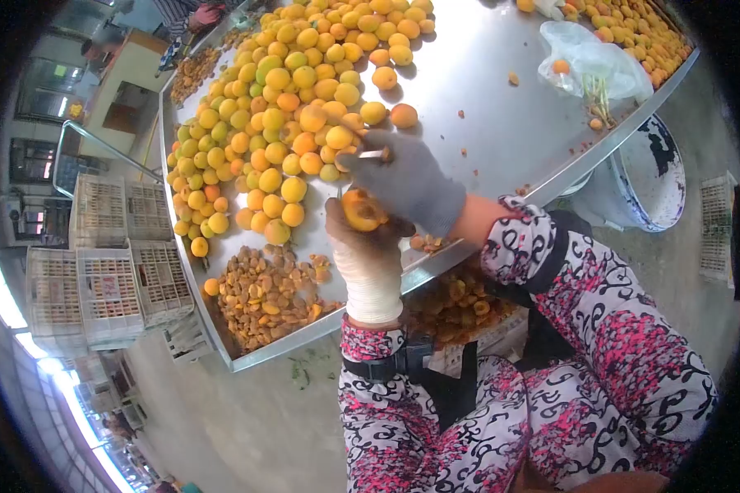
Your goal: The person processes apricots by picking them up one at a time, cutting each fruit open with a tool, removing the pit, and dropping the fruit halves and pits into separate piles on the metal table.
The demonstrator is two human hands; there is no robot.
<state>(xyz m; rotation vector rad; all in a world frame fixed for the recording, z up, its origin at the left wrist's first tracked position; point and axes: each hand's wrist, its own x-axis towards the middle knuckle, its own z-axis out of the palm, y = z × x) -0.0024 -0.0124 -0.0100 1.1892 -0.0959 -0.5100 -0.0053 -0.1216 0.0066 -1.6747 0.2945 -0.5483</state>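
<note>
My left hand (368, 246), in a white glove with dark stained fingers, holds an orange apricot (362, 210) whose cut or opened side shows brown. Right beside it, my right hand (407, 177) wears a grey glove and is closed round a small knife (372, 154) with a light handle. Both hands are over the metal table (460, 107), close to a large heap of yellow and orange apricots (279, 107). A pile of brown pits and scraps (263, 300) lies at the table's near left corner.
Below the table edge a crate (501, 335) holds opened apricots (452, 308). A white bucket (649, 177) stands at the right. A plastic bag (580, 57) lies near more apricots (645, 41). Stacked crates (107, 287) stand at left; a person's hand (207, 15) shows at the far edge.
</note>
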